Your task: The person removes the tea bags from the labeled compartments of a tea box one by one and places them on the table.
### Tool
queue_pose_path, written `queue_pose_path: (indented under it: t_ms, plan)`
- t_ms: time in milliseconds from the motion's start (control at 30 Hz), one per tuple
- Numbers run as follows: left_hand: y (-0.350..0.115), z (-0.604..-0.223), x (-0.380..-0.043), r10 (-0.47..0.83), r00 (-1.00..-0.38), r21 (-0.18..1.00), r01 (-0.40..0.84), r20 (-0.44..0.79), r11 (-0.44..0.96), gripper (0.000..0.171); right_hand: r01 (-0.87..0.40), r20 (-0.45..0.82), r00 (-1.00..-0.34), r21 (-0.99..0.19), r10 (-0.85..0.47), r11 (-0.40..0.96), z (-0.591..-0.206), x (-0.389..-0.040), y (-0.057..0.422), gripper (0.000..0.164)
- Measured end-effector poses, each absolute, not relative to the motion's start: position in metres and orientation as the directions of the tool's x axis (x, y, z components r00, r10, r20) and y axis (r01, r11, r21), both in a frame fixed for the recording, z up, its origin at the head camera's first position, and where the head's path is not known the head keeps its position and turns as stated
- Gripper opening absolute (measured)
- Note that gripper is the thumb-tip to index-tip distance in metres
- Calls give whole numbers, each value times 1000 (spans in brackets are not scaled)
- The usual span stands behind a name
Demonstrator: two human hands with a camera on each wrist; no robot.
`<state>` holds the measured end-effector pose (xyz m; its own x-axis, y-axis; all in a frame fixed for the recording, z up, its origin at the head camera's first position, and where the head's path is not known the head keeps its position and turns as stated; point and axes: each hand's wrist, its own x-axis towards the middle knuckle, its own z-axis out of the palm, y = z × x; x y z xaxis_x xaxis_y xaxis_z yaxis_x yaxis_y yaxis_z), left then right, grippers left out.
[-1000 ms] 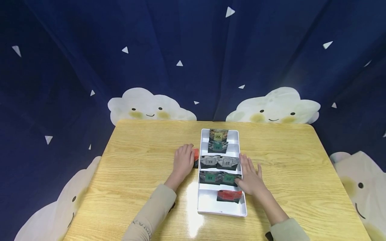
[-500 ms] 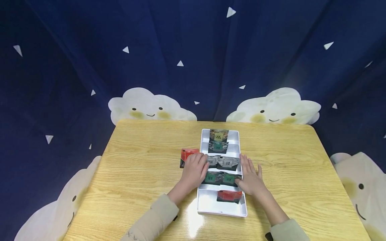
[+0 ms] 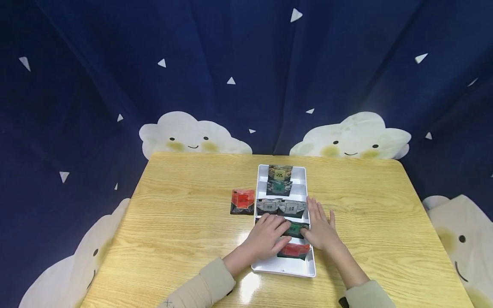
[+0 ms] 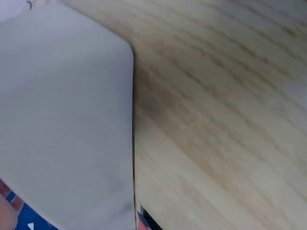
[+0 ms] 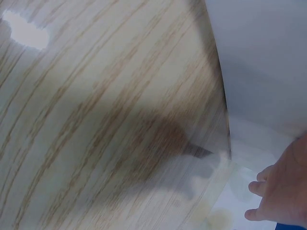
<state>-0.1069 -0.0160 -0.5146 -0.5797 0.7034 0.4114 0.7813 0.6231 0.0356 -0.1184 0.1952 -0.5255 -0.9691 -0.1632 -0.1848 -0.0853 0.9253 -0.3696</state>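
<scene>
A white divided tray [image 3: 265,266] lies lengthwise on the table. My left hand [image 3: 265,237] is over its lower left part, thumb apart from the fingers. It covers most of the left green-labelled packet; whether it touches that packet, I cannot tell. Just right of the thumb lies a red packet [image 3: 294,251] in the nearest compartment. My right hand [image 3: 321,229] rests along the tray's right edge with straight fingers, its thumb at the right green-labelled packet [image 3: 294,229]. Left of the tray, a red and black packet [image 3: 242,201] lies flat on the table.
Two grey-labelled packets, left [image 3: 268,206] and right [image 3: 291,208], share the middle compartment. Farther back are another green-labelled packet [image 3: 279,187] and a yellow-labelled one [image 3: 280,173]. Wooden tabletop [image 3: 369,205] surrounds the tray, with a dark blue curtain [image 3: 215,51] behind.
My left hand has left the red and black packet beside the tray and moved right and nearer, over the tray's green-labelled packets. The right hand stays at the tray's edge.
</scene>
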Motion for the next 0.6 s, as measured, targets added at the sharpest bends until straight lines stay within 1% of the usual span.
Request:
queue_pose_path:
  t_ms: [133, 367, 600]
  plan:
    - [-12, -516, -103, 741, -568, 41, 803, 358, 595, 38, -88, -185, -969, -367, -165, 926, -525, -118, 195, 95]
    - [-7, -522, -100, 770, -563, -2, 807, 300, 590, 38, -90, -192, -967, -363, -169, 927, -525, -118, 196, 95]
    - [-5, -526, -100, 781, -555, -58, 804, 286, 592, 34, -95, -187, -967, -361, -171, 928, -525, -118, 196, 95]
